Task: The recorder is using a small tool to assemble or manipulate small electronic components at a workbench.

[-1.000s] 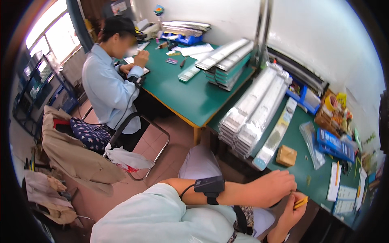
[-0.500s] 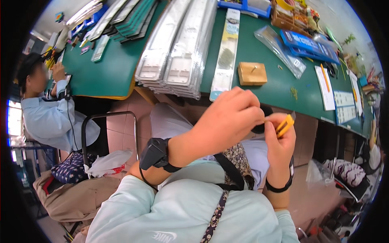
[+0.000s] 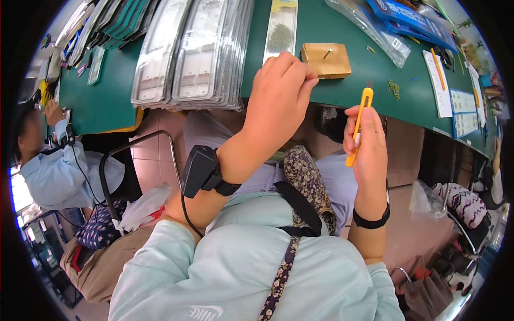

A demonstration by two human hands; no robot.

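My right hand is wrapped round a yellow utility knife, its blade pointing up and away from me. Over the near edge of the green table, my left hand has its thumb and fingers pinched together. Whatever it holds, if anything, is too small to make out. Its fingertips are beside a tan block with a short metal pin standing up from its top. Partly behind the left hand lies a long pale strip-shaped panel with a patch of fine green bits. A little pile of green clippings lies right of the knife.
Stacks of long clear plastic trays stand left of the panel. A clear plastic bag, a blue package and papers with a pencil lie to the right. Another person sits at the far left beside a chair frame.
My hands have moved apart; the left has gone up and left towards the block. The right has turned the knife upright in its grasp. The view has shifted, bringing the table's items higher.
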